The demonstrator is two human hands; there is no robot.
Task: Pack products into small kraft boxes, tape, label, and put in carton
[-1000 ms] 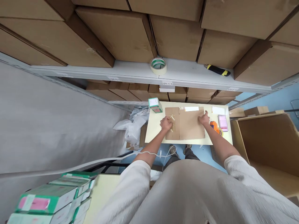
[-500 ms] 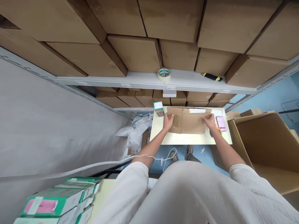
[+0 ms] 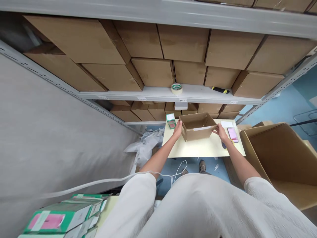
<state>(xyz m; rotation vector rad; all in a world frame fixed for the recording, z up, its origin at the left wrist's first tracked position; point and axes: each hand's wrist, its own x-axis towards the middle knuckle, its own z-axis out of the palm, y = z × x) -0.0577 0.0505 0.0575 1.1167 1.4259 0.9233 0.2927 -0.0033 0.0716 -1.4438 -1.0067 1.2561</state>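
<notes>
An open-topped cardboard box [image 3: 198, 135] is held above the pale yellow table [image 3: 198, 150], its hollow inside facing up and away from me. My left hand [image 3: 177, 129] grips its left end, thumb up along the side. At the right end my right hand [image 3: 220, 131] has its fingers closed on the box's edge. A green and white carton [image 3: 170, 121] stands just beyond my left hand. Right of my right hand lies a phone [image 3: 233, 135] with a lit pink screen. A tape roll [image 3: 225, 144] is partly hidden beneath my right wrist.
Shelves with cardboard boxes [image 3: 153, 72] rise behind the table. A masking tape roll [image 3: 176, 88] and a yellow-black cutter [image 3: 220, 90] lie on the shelf edge. A large open carton [image 3: 284, 158] stands right. Green cartons [image 3: 56, 215] are at lower left; a white cable [image 3: 99, 181] crosses there.
The cardboard box has gone from a flat-looking face lying toward me to tilted, with its hollow inside showing. Both hands keep hold of its ends. The view has tipped upward.
</notes>
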